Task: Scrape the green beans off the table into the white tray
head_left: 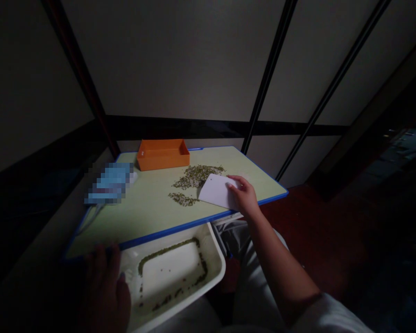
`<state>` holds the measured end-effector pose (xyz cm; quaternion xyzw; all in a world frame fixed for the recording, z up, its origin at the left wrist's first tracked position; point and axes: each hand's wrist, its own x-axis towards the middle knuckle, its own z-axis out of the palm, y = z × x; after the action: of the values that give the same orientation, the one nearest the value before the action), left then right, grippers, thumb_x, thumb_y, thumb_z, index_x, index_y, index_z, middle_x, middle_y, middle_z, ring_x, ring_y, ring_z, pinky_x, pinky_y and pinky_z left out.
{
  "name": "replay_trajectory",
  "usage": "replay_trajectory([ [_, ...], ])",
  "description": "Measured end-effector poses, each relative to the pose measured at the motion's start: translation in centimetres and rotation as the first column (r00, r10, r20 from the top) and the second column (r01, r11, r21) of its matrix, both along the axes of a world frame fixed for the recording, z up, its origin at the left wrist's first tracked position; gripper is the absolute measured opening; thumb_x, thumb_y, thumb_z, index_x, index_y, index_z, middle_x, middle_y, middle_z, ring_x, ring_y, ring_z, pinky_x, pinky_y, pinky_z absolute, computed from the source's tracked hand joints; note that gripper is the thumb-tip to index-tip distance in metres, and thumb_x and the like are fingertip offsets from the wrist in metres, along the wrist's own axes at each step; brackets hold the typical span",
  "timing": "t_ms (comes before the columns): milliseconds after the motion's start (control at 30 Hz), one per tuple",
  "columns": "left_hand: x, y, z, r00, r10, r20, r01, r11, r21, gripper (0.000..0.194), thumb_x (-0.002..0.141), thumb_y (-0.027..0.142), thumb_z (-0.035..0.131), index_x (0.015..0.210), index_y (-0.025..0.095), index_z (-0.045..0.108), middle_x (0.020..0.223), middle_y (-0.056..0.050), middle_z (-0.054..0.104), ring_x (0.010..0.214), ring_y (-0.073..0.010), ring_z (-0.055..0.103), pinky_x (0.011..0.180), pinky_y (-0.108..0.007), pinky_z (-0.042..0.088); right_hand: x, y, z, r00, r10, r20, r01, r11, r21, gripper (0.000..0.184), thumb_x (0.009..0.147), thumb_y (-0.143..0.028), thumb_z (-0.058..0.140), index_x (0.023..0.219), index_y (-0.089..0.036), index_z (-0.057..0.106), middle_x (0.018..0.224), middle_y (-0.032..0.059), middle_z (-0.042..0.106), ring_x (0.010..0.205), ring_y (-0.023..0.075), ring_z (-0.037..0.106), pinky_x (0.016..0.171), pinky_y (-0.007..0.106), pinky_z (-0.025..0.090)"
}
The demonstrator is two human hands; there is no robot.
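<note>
My right hand (244, 196) is closed on a white scraper (217, 189), a thin flat sheet, thumb on its upper face. The scraper's left edge touches small green grains, like mung beans (199, 175), spread on the pale green tabletop (152, 203). A smaller patch of grains (182, 199) lies nearer me. Below the table's front edge, a white tub (218, 268) rests at my lap, with grains along its inner edges. In deep shadow, my left hand (107, 286) is at the tub's left end, apparently gripping the rim there; that rim is mostly hidden.
An orange open box (162, 159) stands at the table's back left. A blurred-out blue item (111, 182) with a pale cord is at the left edge. Blue trim (180, 227) borders the table. Panelled doors (176, 60) rise right behind it.
</note>
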<state>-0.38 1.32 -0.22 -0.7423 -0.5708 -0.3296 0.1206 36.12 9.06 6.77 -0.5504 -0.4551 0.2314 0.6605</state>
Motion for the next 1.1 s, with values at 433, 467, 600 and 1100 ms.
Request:
replay_trajectory([
  [433, 0.03, -0.03, -0.02, 1.0, -0.005, 0.0, 0.005, 1.0, 0.006, 0.071, 0.084, 0.019, 0.041, 0.147, 0.025, 0.008, 0.157, -0.018, 0.02, 0.145, -0.0342, 0.016, 0.113, -0.06, 0.032, 0.27, -0.14, -0.17, 1.0, 0.01, 0.009, -0.01, 1.0, 0.009, 0.032, 0.067, -0.034, 0.068, 0.095, -0.02, 0.069, 0.097, 0.005, 0.07, 0.085, 0.0218, 0.06, 0.073, 0.031, 0.045],
  [467, 0.05, -0.05, -0.01, 1.0, -0.006, 0.005, 0.006, 1.0, 0.0, 0.07, 0.085, 0.02, 0.04, 0.147, 0.025, 0.008, 0.157, -0.018, 0.02, 0.145, -0.0338, 0.016, 0.113, -0.06, 0.032, 0.21, -0.19, -0.08, 1.0, 0.006, 0.007, -0.006, 1.0, 0.008, 0.032, 0.067, -0.034, 0.068, 0.095, -0.02, 0.069, 0.097, 0.0051, 0.07, 0.086, 0.0219, 0.06, 0.074, 0.031, 0.045],
  [600, 0.14, -0.25, 0.16, 1.0, 0.005, 0.016, -0.004, 0.999, -0.04, 0.067, 0.086, 0.021, 0.039, 0.147, 0.025, 0.011, 0.158, -0.016, 0.02, 0.146, -0.032, 0.016, 0.115, -0.058, 0.031, -0.03, -0.34, 0.21, 1.0, -0.016, 0.025, 0.016, 1.0, 0.003, 0.032, 0.067, -0.035, 0.067, 0.095, -0.019, 0.069, 0.099, 0.0058, 0.07, 0.088, 0.0224, 0.06, 0.078, 0.033, 0.045],
  [1100, 0.32, -0.57, 0.67, 0.995, 0.03, 0.091, -0.016, 0.988, -0.152, 0.069, 0.084, 0.024, 0.042, 0.147, 0.028, 0.013, 0.159, -0.013, 0.018, 0.146, -0.0321, 0.015, 0.117, -0.059, 0.028, -0.37, -0.35, 0.59, 0.997, 0.02, 0.07, -0.016, 0.999, -0.049, 0.034, 0.066, -0.037, 0.069, 0.095, -0.02, 0.069, 0.095, 0.0052, 0.071, 0.084, 0.0215, 0.06, 0.073, 0.031, 0.045],
])
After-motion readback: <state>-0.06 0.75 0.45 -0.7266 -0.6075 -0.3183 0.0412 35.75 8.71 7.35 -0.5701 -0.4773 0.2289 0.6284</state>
